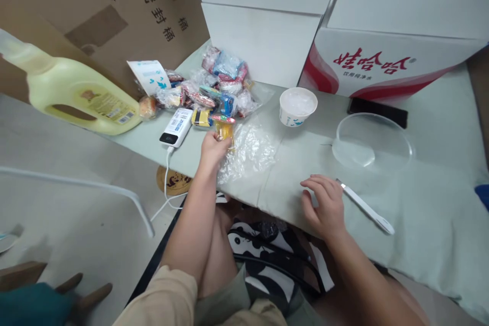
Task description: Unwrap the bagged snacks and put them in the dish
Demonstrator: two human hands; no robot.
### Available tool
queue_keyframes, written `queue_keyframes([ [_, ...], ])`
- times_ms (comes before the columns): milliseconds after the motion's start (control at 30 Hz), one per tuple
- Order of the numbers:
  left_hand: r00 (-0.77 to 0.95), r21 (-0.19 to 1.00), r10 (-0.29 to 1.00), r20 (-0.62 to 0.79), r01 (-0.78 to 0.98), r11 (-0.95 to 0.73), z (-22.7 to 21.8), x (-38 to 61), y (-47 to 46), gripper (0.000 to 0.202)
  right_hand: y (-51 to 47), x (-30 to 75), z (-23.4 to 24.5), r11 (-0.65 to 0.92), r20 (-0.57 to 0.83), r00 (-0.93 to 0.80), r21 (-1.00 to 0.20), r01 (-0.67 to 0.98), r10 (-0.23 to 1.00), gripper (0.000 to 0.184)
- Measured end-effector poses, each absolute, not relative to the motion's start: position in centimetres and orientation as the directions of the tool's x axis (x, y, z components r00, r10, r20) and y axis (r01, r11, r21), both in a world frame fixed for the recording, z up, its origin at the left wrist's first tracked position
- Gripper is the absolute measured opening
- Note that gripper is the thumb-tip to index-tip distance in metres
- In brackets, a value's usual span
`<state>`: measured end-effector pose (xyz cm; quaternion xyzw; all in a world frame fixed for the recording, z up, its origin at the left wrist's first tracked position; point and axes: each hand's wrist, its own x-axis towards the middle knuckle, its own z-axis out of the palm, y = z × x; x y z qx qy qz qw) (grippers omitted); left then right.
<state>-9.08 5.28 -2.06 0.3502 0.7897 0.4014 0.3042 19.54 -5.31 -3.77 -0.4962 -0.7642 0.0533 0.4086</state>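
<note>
Left hand [212,150]: fingers pinched on the yellow sweet [224,130], at the near edge of the snack pile [214,86].
Right hand [324,204]: loosely spread, empty, white knife [367,209] just right of it.

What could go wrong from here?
The white power bank lies at the edge of the pale green table with its white cable hanging down; a snag could pull it off. The left hand, gripping a small yellow wrapped sweet, is beside the crinkled clear plastic bag at that edge, which might slide off.
</note>
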Motion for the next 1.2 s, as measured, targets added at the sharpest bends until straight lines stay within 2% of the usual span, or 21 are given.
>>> queue_keyframes([
  [67, -0.531, 0.883, 0.782, -0.327, 0.122, 0.452, -1.6, -9.4, 4.0, 0.024, -5.1, 19.1, -3.7, 0.511, 0.565, -0.189, -0.489, 0.707, 0.803, 0.029],
  [133, -0.437, 0.870, 0.775, -0.456, -0.036, 0.492, -1.0, -9.7, 2.6, 0.028, -5.1, 18.8, -3.8, 0.518, 0.553, -0.203, -0.502, 0.693, 0.808, 0.029],
  [233, -0.218, 0.817, 0.788, -0.575, -0.109, 0.566, -0.1, -10.1, 0.8, 0.034, -5.1, 18.5, -3.9, 0.503, 0.510, -0.222, -0.519, 0.691, 0.831, 0.026],
  [300, -0.149, 0.799, 0.786, -0.600, -0.050, 0.600, 0.3, -10.0, 0.0, 0.036, -5.1, 18.6, -4.1, 0.488, 0.468, -0.246, -0.516, 0.704, 0.849, 0.023],
  [433, -0.219, 0.804, 0.825, -0.522, 0.196, 0.561, 0.4, -9.2, -0.9, 0.032, -5.2, 18.7, -4.7, 0.456, 0.376, -0.279, -0.555, 0.696, 0.884, 0.024],
  [533, -0.176, 0.819, 0.876, -0.449, 0.311, 0.483, -0.1, -8.4, -1.6, 0.034, -5.2, 18.0, -5.5, 0.422, 0.301, -0.295, -0.650, 0.632, 0.907, 0.043],
  [600, -0.131, 0.828, 0.893, -0.431, 0.336, 0.449, -0.5, -7.9, -2.1, 0.036, -4.9, 16.9, -5.8, 0.425, 0.281, -0.325, -0.693, 0.582, 0.903, 0.060],
  [667, -0.076, 0.835, 0.898, -0.434, 0.341, 0.432, -0.7, -7.4, -2.5, 0.038, -4.3, 15.7, -5.7, 0.455, 0.280, -0.376, -0.704, 0.546, 0.883, 0.068],
  [733, -0.026, 0.838, 0.893, -0.449, 0.333, 0.432, -0.7, -7.1, -2.7, 0.039, -3.4, 14.5, -5.1, 0.475, 0.260, -0.427, -0.693, 0.542, 0.866, 0.063],
  [833, 0.003, 0.840, 0.880, -0.476, 0.298, 0.454, -0.3, -6.8, -2.7, 0.037, -2.3, 13.7, -4.1, 0.464, 0.225, -0.435, -0.662, 0.588, 0.872, 0.035],
  [900, -0.001, 0.848, 0.877, -0.480, 0.255, 0.464, 0.2, -6.8, -2.6, 0.036, -2.3, 13.8, -3.7, 0.457, 0.273, -0.375, -0.648, 0.609, 0.886, 0.017],
  [967, -0.013, 0.858, 0.881, -0.473, 0.222, 0.464, 0.6, -6.8, -2.8, 0.036, -3.1, 14.3, -3.6, 0.484, 0.378, -0.304, -0.632, 0.606, 0.874, 0.011],
  [1067, -0.021, 0.871, 0.885, -0.465, 0.170, 0.461, 1.2, -6.3, -3.2, 0.039, -5.2, 15.7, -3.4, 0.559, 0.545, -0.228, -0.582, 0.590, 0.807, 0.012],
  [1200, -0.018, 0.872, 0.872, -0.489, 0.017, 0.489, 1.2, -3.7, -3.7, 0.045, -7.9, 17.6, -2.8, 0.602, 0.677, -0.134, -0.523, 0.604, 0.723, 0.019],
])
